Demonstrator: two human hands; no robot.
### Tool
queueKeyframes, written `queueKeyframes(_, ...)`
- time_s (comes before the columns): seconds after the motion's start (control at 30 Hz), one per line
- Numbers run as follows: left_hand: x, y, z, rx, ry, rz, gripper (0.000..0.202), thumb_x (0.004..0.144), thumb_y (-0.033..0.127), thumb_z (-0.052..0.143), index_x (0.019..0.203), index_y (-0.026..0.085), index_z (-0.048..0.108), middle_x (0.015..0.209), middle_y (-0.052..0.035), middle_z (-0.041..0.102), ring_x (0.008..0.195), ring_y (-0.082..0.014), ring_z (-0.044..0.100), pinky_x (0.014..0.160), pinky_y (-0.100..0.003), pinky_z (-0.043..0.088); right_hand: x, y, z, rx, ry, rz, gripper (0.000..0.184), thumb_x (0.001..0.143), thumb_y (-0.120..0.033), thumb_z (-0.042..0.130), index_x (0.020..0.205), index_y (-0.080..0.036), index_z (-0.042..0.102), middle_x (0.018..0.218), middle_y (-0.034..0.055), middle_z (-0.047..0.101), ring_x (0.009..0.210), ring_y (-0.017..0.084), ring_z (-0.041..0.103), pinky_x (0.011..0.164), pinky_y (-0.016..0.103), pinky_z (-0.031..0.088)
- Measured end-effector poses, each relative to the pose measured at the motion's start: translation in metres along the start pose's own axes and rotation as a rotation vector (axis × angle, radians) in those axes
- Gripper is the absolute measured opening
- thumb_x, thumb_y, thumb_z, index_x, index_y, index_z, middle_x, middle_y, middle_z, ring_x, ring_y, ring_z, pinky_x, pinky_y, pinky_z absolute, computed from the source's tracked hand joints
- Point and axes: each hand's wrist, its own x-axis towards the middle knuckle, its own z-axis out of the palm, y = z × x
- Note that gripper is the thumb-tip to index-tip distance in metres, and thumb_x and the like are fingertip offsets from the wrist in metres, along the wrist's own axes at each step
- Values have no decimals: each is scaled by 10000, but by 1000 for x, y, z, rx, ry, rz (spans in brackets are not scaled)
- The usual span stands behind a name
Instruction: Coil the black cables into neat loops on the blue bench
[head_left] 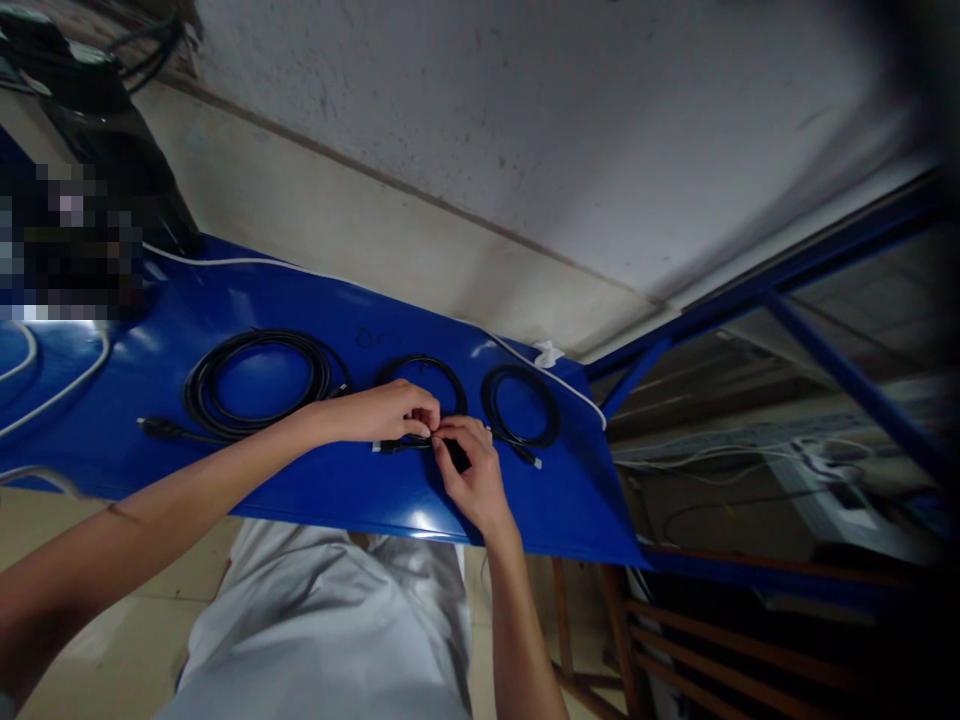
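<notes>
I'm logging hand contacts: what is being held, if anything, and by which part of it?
The middle black cable coil, apparently pinched by the left hand and right hand at its near side, toward the right; the exact spot is hidden.

Left coil (196, 388), middle coil (424, 359), right coil (489, 402) in row on table (540, 510); wall (420, 130) behind table.

Middle black cable coil (422, 359) on blue surface (337, 490). Left hand (416, 413) and right hand (472, 468) meet fingertip to fingertip at its near edge; grip detail too small to tell. Bigger coil (199, 385) left of it, another coil (553, 410) right. White cable (262, 261) runs behind it.
</notes>
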Motion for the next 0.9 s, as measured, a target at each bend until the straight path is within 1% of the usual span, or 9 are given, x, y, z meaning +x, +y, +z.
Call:
queueKeyframes(0.13,0,-4,1,52,28,41,113,951,90,772,1001,189,797,978,-40,812,912,-187,738,844,-279,476,0,1,1,-2,2,13,119,1091,-290,644,1070,-261,758,1201,72,782,1159,267,705,1039,479,494)
queueKeyframes(0.37,-2,-1,-4,144,35,-38,118,945,80,766,994,181,800,956,-51,807,880,-197,722,813,-289,464,0,1,1,12,7,22,118,1089,-298,645,1050,-258,749,1206,74,786,1161,267,704,1066,494,480)
queueKeyframes(0.5,-3,0,-7,167,43,-21,107,937,93,774,947,194,809,958,-47,800,874,-195,710,818,-294,461,0,3,1,4,9,18,117,1086,-304,645,1054,-260,748,1201,78,792,1158,270,707,1061,498,487)
queueKeyframes(0.67,-5,6,-8,172,22,27,90,947,116,778,950,204,796,968,-35,786,901,-194,703,850,-296,455,-1,4,2,3,14,19,114,1084,-308,649,1063,-260,751,1204,75,789,1158,267,707,1050,487,492)
queueKeyframes(0.9,-5,9,-7,203,-3,13,65,972,157,757,993,212,783,994,-30,789,931,-200,703,840,-305,447,1,0,0,14,27,15,109,1072,-292,655,1034,-263,752,1166,67,799,1131,267,725,1019,473,501)
